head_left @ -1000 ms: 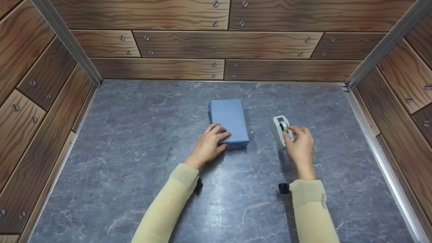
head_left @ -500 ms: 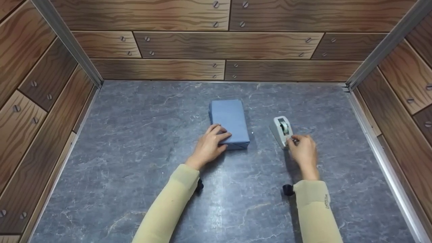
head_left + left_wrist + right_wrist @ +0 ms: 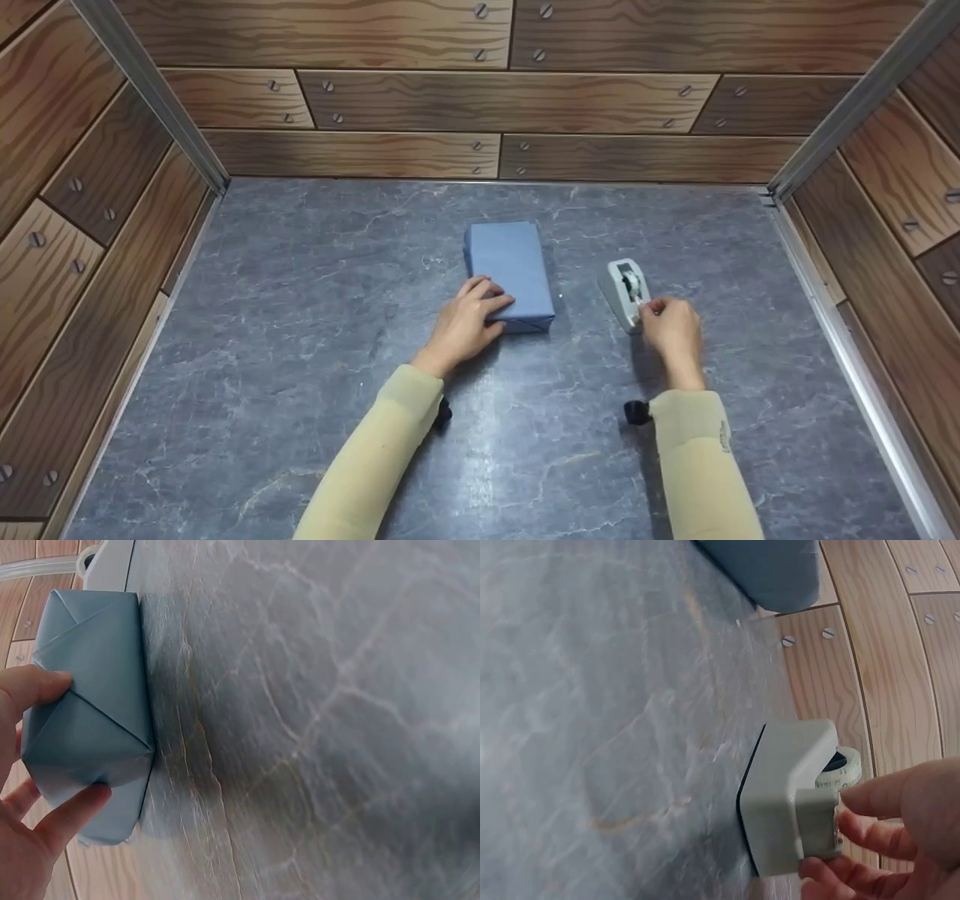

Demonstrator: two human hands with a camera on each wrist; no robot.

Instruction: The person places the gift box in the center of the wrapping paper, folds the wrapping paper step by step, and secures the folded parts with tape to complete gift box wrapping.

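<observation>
A box wrapped in blue paper (image 3: 514,262) lies flat on the marbled tabletop, its folded end towards me. My left hand (image 3: 461,330) grips its near left corner: the thumb rests on the folded end (image 3: 90,705), and fingers lie over the top and side. To the right stands a pale grey tape dispenser (image 3: 621,296) with a small roll of tape (image 3: 844,771) in it. At the dispenser's near end, my right hand (image 3: 673,330) pinches the tape's loose end between thumb and forefinger. Other fingers touch the dispenser's front in the right wrist view.
Wood-patterned panels (image 3: 420,101) wall in the back and both sides of the tabletop (image 3: 315,300). Metal rails (image 3: 855,360) run along the edges. A black wrist camera (image 3: 637,412) sticks out from the right sleeve, with another beside the left sleeve.
My right hand has moved from the tape roll back to the dispenser's near end, where its fingertips have come together. The left hand and box have stayed still.
</observation>
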